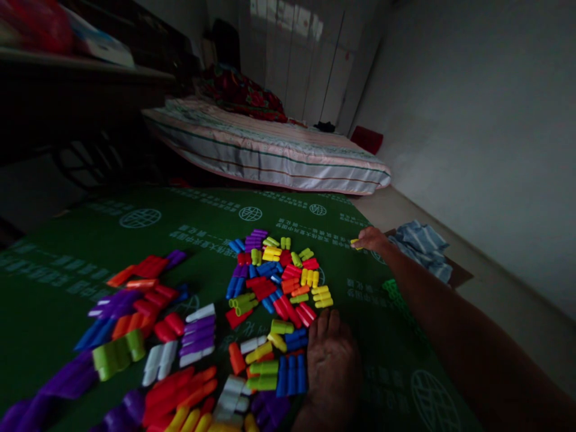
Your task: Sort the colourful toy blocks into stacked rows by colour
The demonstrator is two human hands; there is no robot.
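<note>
My right hand [372, 239] is stretched far out over the green board [216, 213], its fingers pinching a small yellow toy building block [356, 243]. My left hand is out of sight. To the left of the right hand lies a loose pile of plastic building blocks with rounded pegs, among them yellow blocks [321, 296], red blocks [261, 288], blue blocks [291, 375] and lime-green blocks [243, 304]. Purple blocks [198, 336] and a joined lime-green block [119, 354] lie farther left. What looks like a bare foot [333, 366] rests against the pile's right side.
A bed [270, 153] with a striped cover stands beyond the board. On the right are a crumpled striped cloth [420, 246], a green mesh [398, 297] and a pale wall [486, 120]. A dark table [81, 90] stands at the left.
</note>
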